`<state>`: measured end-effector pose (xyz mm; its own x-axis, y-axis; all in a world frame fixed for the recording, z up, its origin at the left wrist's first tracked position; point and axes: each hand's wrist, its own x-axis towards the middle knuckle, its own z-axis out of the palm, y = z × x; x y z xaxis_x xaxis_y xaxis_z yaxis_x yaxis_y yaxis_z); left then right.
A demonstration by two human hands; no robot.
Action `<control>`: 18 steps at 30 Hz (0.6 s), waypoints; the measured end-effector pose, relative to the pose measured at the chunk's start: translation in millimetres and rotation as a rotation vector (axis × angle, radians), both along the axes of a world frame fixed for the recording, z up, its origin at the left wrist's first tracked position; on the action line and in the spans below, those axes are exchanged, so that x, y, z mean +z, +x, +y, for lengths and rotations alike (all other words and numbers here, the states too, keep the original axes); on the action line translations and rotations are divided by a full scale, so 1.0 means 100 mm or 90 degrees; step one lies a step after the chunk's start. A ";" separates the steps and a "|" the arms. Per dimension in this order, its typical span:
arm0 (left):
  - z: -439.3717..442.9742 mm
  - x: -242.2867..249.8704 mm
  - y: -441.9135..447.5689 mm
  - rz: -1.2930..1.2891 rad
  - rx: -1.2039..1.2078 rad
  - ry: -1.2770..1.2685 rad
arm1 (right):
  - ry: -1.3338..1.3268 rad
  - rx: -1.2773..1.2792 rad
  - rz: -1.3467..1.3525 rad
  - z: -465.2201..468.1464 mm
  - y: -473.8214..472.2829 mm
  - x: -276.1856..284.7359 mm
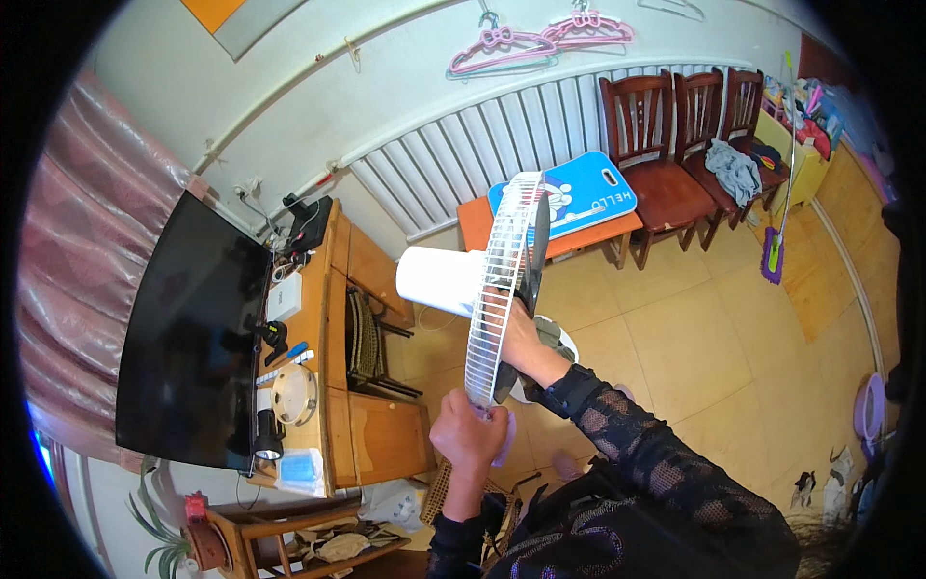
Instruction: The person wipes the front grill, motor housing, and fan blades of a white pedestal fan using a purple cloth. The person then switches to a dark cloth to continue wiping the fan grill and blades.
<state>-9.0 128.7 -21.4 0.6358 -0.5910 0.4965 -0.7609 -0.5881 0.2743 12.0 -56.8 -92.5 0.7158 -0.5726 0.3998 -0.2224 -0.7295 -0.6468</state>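
A white electric fan (441, 279) is held up before me, its round wire grille (499, 304) seen almost edge-on. Dark blades (539, 246) show on the grille's right side, and the white motor housing sticks out to the left. My left hand (470, 434) grips the lower rim of the grille. Reaching in at the blade side is my right hand (524, 344), near the fan's hub. Its fingers are partly hidden behind the bars and blades, so their hold is unclear. Below the fan, a white round container (568, 344) with greyish cloth in it is partly covered by my arm.
To the left, a wooden desk (336, 427) bears a large black monitor (195, 340), a tambourine (294, 394) and a flashlight (268, 434). An orange bench (474, 221) holds a blue board (600, 192). Wooden chairs (651, 181) and a purple mop (772, 257) stand at right.
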 end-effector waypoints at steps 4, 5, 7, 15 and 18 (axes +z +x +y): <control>-0.02 -0.01 -0.02 0.010 0.000 -0.004 | -0.010 0.019 -0.106 -0.02 -0.10 0.14; -0.02 -0.01 -0.02 0.005 0.001 -0.005 | 0.003 0.022 -0.098 -0.04 -0.10 0.16; -0.04 0.00 -0.03 0.005 -0.001 0.002 | -0.009 0.030 -0.140 -0.09 -0.10 0.15; -0.05 0.01 -0.03 0.019 -0.016 -0.014 | -0.034 -0.055 -0.164 0.01 0.05 -0.05; -0.06 -0.01 -0.02 0.016 0.003 -0.008 | 0.088 -0.003 -0.148 0.03 0.06 -0.01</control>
